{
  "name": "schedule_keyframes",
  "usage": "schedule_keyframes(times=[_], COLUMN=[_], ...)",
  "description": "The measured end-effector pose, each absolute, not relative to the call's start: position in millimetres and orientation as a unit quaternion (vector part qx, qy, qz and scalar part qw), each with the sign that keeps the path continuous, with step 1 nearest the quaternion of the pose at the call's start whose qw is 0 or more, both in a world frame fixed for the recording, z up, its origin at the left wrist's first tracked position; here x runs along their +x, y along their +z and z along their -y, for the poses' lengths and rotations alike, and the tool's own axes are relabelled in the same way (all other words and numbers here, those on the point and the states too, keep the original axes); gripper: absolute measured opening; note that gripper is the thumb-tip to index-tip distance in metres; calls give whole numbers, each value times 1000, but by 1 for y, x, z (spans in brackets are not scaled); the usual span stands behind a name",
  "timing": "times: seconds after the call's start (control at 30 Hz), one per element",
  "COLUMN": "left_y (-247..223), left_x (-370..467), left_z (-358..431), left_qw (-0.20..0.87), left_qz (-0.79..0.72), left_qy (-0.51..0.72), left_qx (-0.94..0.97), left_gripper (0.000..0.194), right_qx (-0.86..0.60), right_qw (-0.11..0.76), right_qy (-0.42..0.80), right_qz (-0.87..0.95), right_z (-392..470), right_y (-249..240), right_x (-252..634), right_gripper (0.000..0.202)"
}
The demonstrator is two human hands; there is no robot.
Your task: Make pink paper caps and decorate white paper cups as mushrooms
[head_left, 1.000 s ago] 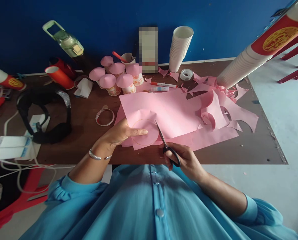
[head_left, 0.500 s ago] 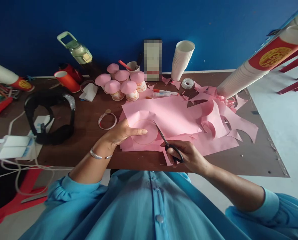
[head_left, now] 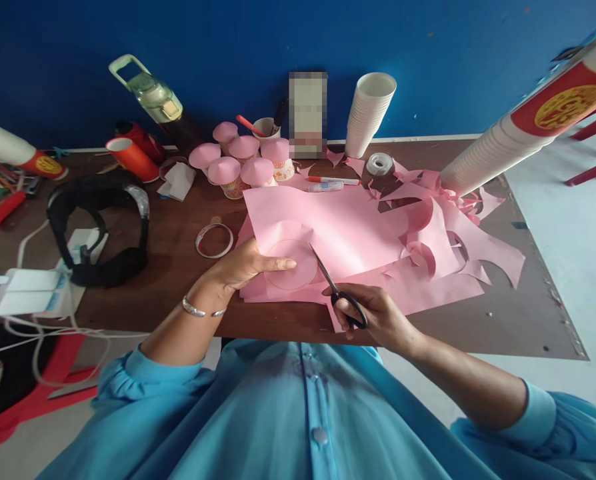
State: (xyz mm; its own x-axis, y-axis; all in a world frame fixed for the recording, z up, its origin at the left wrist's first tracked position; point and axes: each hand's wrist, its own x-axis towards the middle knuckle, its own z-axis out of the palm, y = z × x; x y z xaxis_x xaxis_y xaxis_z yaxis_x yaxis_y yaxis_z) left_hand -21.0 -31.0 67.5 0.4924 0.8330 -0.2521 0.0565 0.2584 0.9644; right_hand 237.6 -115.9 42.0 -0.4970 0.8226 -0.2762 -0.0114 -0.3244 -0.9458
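Note:
My left hand (head_left: 251,265) grips the left edge of a pink paper sheet (head_left: 323,220), thumb on top and fingers hidden underneath. A circle is drawn on the sheet beside my thumb. In my right hand (head_left: 373,313) is a pair of scissors (head_left: 349,308) with black handles, my fingers wrapped round the loops. The blades look nearly closed, and their tip lies at the upper right of the drawn circle. More pink sheets are under the held one. Curved pink paper scraps (head_left: 488,243) lie to the right.
Several paper cups with pink cone tops (head_left: 224,171) stand at the back. Near them are a pixelated upright panel (head_left: 308,113), a cup stack (head_left: 371,113) and a tape roll (head_left: 379,164). A black headset (head_left: 98,227), white chargers (head_left: 25,293) and a tape ring (head_left: 214,240) lie left.
The view has shifted slightly, with the background moving a little in the picture. Both hands, the pink sheet and the scissors keep almost the same position.

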Motion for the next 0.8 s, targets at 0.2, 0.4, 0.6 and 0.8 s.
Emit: schedule_keyframes(times=[0.2, 0.4, 0.6, 0.8], left_y=[64, 66, 67, 66], left_x=[-22, -23, -25, -25], left_z=[33, 33, 31, 28], left_qw=[679, 685, 693, 683], left_qz=[-409, -420, -406, -392], left_qy=[295, 282, 278, 276], left_qx=[533, 525, 527, 551], left_gripper=[75, 73, 70, 66], right_qx=[-407, -409, -415, -413], right_qw=[294, 288, 284, 289], right_qy=[713, 719, 724, 731], right_qz=[490, 483, 471, 460], right_z=[118, 118, 117, 118], right_y=[43, 43, 44, 42], right_x=[239, 239, 240, 240], right_gripper=[46, 47, 46, 46])
